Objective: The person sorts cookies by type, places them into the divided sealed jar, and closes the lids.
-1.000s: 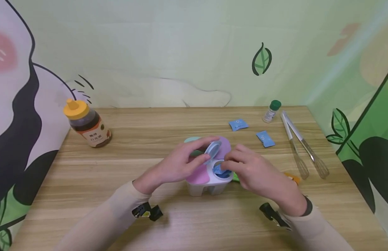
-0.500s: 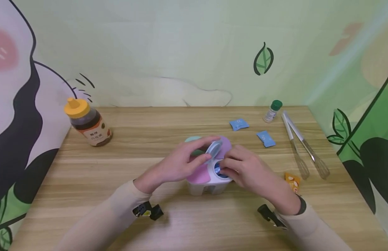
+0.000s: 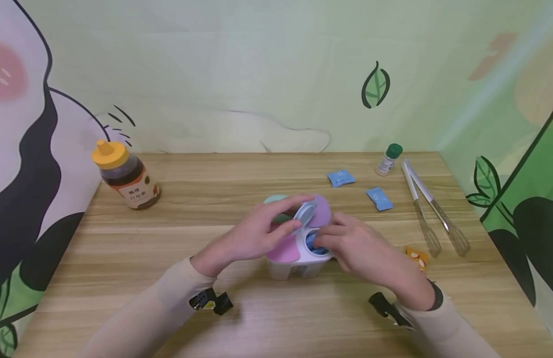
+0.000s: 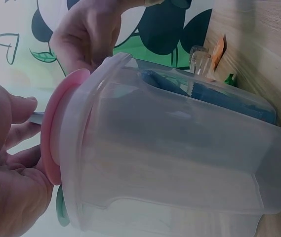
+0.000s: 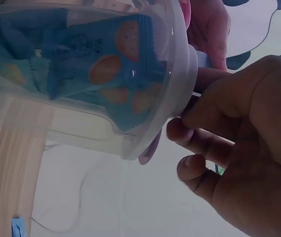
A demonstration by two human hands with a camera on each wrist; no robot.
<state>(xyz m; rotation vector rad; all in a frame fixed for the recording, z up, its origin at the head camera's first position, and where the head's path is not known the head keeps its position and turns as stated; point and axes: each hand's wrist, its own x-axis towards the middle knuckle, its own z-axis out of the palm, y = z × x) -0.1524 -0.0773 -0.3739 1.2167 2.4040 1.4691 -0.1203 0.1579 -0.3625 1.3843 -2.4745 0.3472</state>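
Observation:
A frosted container [image 3: 280, 268] with several compartments stands mid-table, with pink, purple and green lids on top. My left hand [image 3: 258, 228] pinches the raised light-blue lid [image 3: 305, 213] between thumb and fingers. Blue snack packets [image 3: 318, 246] show in the round opening under it. Through the clear wall, the right wrist view shows several packets [image 5: 100, 59] with biscuit pictures. My right hand [image 3: 356, 243] is at this opening, its foremost fingertips reaching inside and hidden by the rim. The other fingers [image 5: 194, 165] stay outside, loosely bent, with nothing between them.
Two blue packets [image 3: 341, 177] lie behind to the right. Farther right are a green-capped jar [image 3: 388, 160] and two whisk-ended metal utensils [image 3: 430, 209]. An orange packet [image 3: 418, 258] lies beside the right wrist. A yellow-capped bottle [image 3: 126, 174] stands far left.
My right hand has pushed a blue packet down into the opening and then drawn back slightly, its fingertips still there. The left hand and the raised lid have stayed in place.

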